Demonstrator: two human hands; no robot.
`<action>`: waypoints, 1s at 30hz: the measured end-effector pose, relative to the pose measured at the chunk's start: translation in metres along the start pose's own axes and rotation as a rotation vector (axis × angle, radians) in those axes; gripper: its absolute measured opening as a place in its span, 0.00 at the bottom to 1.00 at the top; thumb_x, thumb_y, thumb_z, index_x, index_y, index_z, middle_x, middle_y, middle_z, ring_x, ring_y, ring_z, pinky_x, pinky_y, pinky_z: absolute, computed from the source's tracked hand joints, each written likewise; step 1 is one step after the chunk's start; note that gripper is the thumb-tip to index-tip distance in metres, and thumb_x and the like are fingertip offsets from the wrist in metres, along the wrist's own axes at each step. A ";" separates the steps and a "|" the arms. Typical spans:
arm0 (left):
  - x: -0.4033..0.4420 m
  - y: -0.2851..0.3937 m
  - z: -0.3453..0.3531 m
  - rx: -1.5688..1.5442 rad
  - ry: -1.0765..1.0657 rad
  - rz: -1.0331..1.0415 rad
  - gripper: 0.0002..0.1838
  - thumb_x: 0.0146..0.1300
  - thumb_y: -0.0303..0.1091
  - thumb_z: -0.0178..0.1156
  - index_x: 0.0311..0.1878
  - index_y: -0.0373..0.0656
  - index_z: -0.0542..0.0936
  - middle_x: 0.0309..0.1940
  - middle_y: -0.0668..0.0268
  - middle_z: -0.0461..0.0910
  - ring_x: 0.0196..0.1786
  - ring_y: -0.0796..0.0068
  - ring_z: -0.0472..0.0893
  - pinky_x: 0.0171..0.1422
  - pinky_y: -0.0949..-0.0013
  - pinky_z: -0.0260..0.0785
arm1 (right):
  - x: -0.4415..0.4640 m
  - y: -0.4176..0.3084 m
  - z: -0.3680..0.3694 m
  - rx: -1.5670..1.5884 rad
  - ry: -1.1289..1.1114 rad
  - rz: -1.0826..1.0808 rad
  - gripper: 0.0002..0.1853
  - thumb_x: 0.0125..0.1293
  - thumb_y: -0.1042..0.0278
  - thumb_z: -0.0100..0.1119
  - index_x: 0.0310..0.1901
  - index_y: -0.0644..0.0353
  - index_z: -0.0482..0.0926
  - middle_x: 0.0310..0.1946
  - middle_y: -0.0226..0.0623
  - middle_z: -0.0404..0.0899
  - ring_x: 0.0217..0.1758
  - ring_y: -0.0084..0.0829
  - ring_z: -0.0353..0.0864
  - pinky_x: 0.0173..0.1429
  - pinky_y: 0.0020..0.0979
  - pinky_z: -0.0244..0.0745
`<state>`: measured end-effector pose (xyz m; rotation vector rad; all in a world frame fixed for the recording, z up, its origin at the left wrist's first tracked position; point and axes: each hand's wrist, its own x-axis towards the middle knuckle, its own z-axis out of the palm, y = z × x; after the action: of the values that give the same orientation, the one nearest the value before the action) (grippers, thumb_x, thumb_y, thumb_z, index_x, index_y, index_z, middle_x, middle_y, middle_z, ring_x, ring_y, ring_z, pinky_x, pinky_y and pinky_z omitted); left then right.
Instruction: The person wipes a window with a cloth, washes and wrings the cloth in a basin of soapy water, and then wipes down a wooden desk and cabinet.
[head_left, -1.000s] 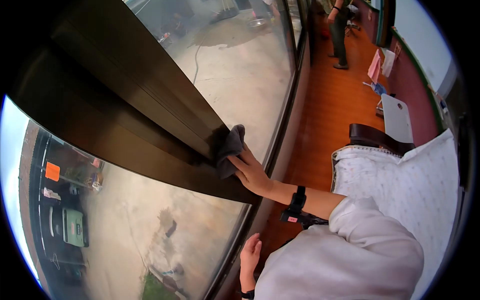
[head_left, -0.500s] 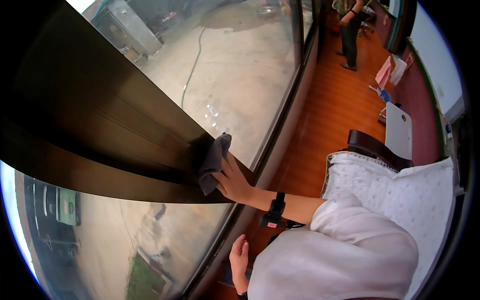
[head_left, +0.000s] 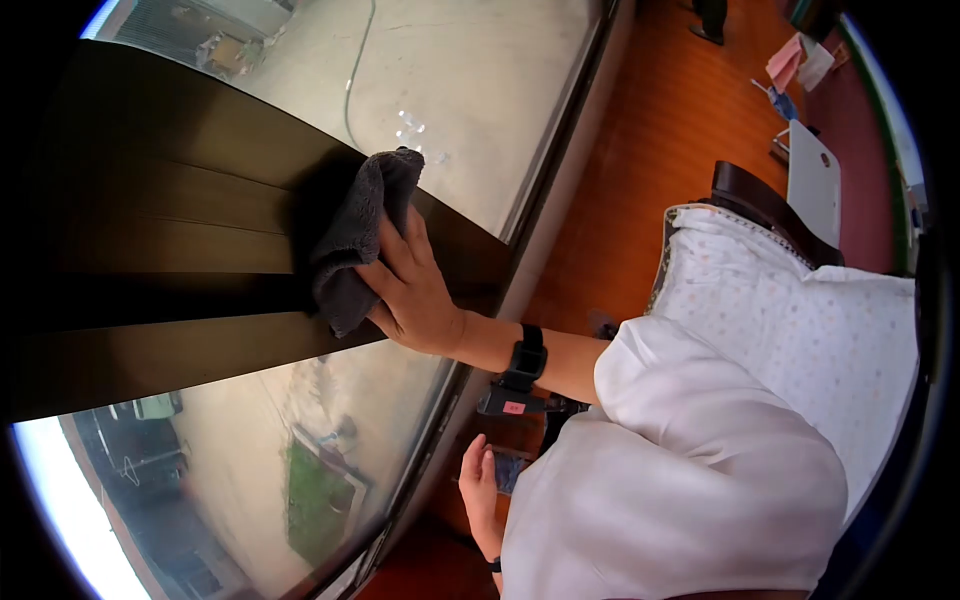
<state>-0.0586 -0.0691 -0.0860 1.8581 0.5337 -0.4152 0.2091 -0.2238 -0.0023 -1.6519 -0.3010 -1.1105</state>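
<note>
My right hand (head_left: 420, 300) is closed on a dark grey cloth (head_left: 350, 240), pressing it against the dark brown metal window frame (head_left: 210, 210). The cloth is bunched, with its upper end sticking out past my fingers. A black strap (head_left: 525, 358) with a small device goes round my right forearm. Lower down, my left hand (head_left: 480, 490) hangs near my white shirt (head_left: 680, 490), holding nothing, its fingers loosely bent and a little apart. Window glass (head_left: 480, 130) lies on both sides of the frame bar.
Beside me on the right is a seat covered with white dotted fabric (head_left: 770, 350), with a dark armrest (head_left: 765, 205). A white board (head_left: 812, 190) and a pink cloth (head_left: 785, 62) are near the maroon wall. Another person's foot (head_left: 707, 35) is on the wooden floor (head_left: 640, 160).
My right hand has moved left along the window frame with the cloth. The view has shifted, so less of the other person shows. My left hand hangs in nearly the same place.
</note>
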 end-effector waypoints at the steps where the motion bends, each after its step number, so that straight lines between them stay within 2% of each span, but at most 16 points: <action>1: -0.002 -0.003 -0.003 0.020 -0.013 -0.026 0.17 0.67 0.27 0.52 0.58 0.37 0.72 0.53 0.63 0.75 0.54 0.75 0.75 0.58 0.74 0.65 | -0.009 0.007 0.000 -0.061 -0.010 -0.045 0.32 0.56 0.63 0.61 0.63 0.58 0.63 0.69 0.53 0.48 0.70 0.64 0.45 0.69 0.57 0.46; 2: 0.000 -0.007 -0.005 0.034 -0.032 -0.049 0.17 0.67 0.27 0.52 0.58 0.37 0.72 0.53 0.63 0.75 0.54 0.75 0.75 0.58 0.74 0.66 | -0.027 0.017 -0.001 -0.071 0.000 -0.018 0.32 0.56 0.63 0.61 0.63 0.58 0.63 0.69 0.53 0.48 0.70 0.64 0.45 0.69 0.57 0.46; 4: 0.000 -0.016 -0.012 0.097 -0.064 -0.078 0.17 0.67 0.27 0.52 0.58 0.37 0.72 0.53 0.62 0.75 0.54 0.74 0.75 0.58 0.74 0.66 | -0.076 0.040 -0.001 -0.064 -0.050 0.283 0.31 0.62 0.62 0.54 0.66 0.60 0.59 0.70 0.52 0.47 0.71 0.63 0.44 0.71 0.53 0.45; 5: 0.003 -0.020 -0.013 0.128 -0.093 -0.090 0.17 0.67 0.27 0.52 0.58 0.37 0.72 0.54 0.62 0.75 0.54 0.74 0.75 0.58 0.73 0.65 | -0.097 0.053 0.001 -0.078 -0.041 0.302 0.31 0.62 0.62 0.54 0.66 0.60 0.59 0.70 0.52 0.47 0.71 0.63 0.44 0.71 0.53 0.45; 8: 0.002 -0.032 -0.020 0.122 -0.128 -0.106 0.17 0.67 0.28 0.52 0.59 0.37 0.72 0.53 0.62 0.75 0.55 0.74 0.75 0.58 0.73 0.66 | -0.154 0.077 0.000 0.019 0.049 0.717 0.31 0.69 0.60 0.41 0.70 0.61 0.47 0.71 0.52 0.43 0.74 0.56 0.41 0.74 0.40 0.43; 10: -0.001 -0.034 -0.024 0.129 -0.128 -0.125 0.17 0.67 0.28 0.52 0.59 0.37 0.72 0.54 0.62 0.75 0.55 0.74 0.75 0.59 0.73 0.65 | -0.181 0.108 0.003 0.103 0.155 0.881 0.32 0.70 0.58 0.40 0.70 0.61 0.46 0.71 0.52 0.43 0.74 0.53 0.41 0.74 0.39 0.43; 11: 0.000 -0.036 -0.023 0.115 -0.123 -0.131 0.17 0.67 0.28 0.52 0.59 0.37 0.72 0.54 0.63 0.75 0.55 0.74 0.75 0.59 0.73 0.65 | -0.197 0.128 0.005 0.100 0.163 0.883 0.32 0.70 0.58 0.40 0.70 0.61 0.46 0.71 0.52 0.43 0.74 0.53 0.41 0.74 0.39 0.43; 13: -0.003 -0.045 -0.028 0.136 -0.132 -0.141 0.17 0.67 0.28 0.52 0.59 0.37 0.72 0.54 0.62 0.75 0.55 0.74 0.75 0.59 0.73 0.65 | -0.222 0.159 0.007 0.181 0.233 1.140 0.31 0.71 0.55 0.38 0.70 0.61 0.47 0.70 0.53 0.48 0.73 0.52 0.47 0.73 0.37 0.47; 14: -0.005 -0.050 -0.029 0.148 -0.133 -0.148 0.17 0.67 0.28 0.51 0.59 0.37 0.72 0.55 0.62 0.75 0.56 0.74 0.75 0.59 0.73 0.65 | -0.222 0.164 0.003 0.184 0.234 1.141 0.31 0.71 0.55 0.38 0.70 0.61 0.47 0.70 0.53 0.48 0.73 0.52 0.47 0.73 0.37 0.47; 19: -0.015 -0.064 -0.038 0.193 -0.126 -0.134 0.19 0.69 0.31 0.51 0.61 0.38 0.70 0.52 0.62 0.76 0.55 0.76 0.74 0.57 0.75 0.64 | -0.211 0.170 -0.016 0.643 0.453 1.904 0.33 0.70 0.47 0.38 0.68 0.64 0.54 0.65 0.53 0.60 0.68 0.45 0.60 0.67 0.32 0.53; 20: -0.015 -0.064 -0.037 0.190 -0.119 -0.135 0.19 0.69 0.31 0.51 0.61 0.38 0.70 0.52 0.62 0.76 0.54 0.77 0.74 0.56 0.75 0.64 | -0.213 0.163 -0.011 0.643 0.452 1.906 0.33 0.70 0.47 0.38 0.68 0.64 0.54 0.65 0.53 0.60 0.68 0.45 0.60 0.67 0.32 0.53; 22: -0.016 -0.059 -0.032 0.184 -0.111 -0.144 0.19 0.69 0.31 0.51 0.61 0.38 0.70 0.51 0.61 0.77 0.53 0.77 0.74 0.56 0.76 0.64 | -0.223 0.135 0.011 0.356 0.326 1.660 0.34 0.70 0.49 0.38 0.69 0.65 0.51 0.65 0.52 0.60 0.68 0.43 0.59 0.67 0.33 0.53; 24: -0.014 -0.044 -0.025 0.109 -0.080 -0.202 0.17 0.68 0.28 0.50 0.59 0.35 0.71 0.56 0.61 0.74 0.56 0.72 0.74 0.60 0.72 0.65 | -0.179 0.081 0.012 0.442 0.323 1.465 0.31 0.71 0.57 0.38 0.71 0.60 0.45 0.71 0.53 0.42 0.74 0.47 0.44 0.73 0.34 0.44; 26: -0.010 -0.037 -0.024 0.120 -0.088 -0.211 0.17 0.68 0.28 0.50 0.60 0.35 0.71 0.56 0.60 0.73 0.57 0.71 0.74 0.60 0.73 0.65 | -0.149 0.034 0.008 0.438 0.184 1.228 0.32 0.71 0.60 0.39 0.71 0.60 0.41 0.72 0.54 0.32 0.76 0.47 0.33 0.75 0.35 0.38; 28: -0.001 -0.035 -0.013 0.109 -0.109 -0.251 0.18 0.69 0.28 0.50 0.60 0.35 0.70 0.57 0.60 0.73 0.58 0.71 0.73 0.60 0.73 0.64 | -0.126 0.012 0.001 0.396 0.095 1.198 0.36 0.71 0.52 0.41 0.72 0.55 0.37 0.73 0.47 0.41 0.76 0.37 0.37 0.75 0.30 0.34; 30: -0.001 -0.021 0.001 0.117 -0.128 -0.238 0.18 0.69 0.28 0.50 0.60 0.35 0.70 0.57 0.60 0.73 0.57 0.71 0.73 0.60 0.73 0.64 | -0.135 0.035 -0.003 0.424 0.147 1.213 0.36 0.71 0.51 0.40 0.72 0.55 0.38 0.72 0.45 0.43 0.76 0.37 0.39 0.74 0.31 0.36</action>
<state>-0.0707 -0.0643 -0.1027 1.8704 0.6568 -0.7326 0.1593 -0.1961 -0.1292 -1.0314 0.4982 -0.1956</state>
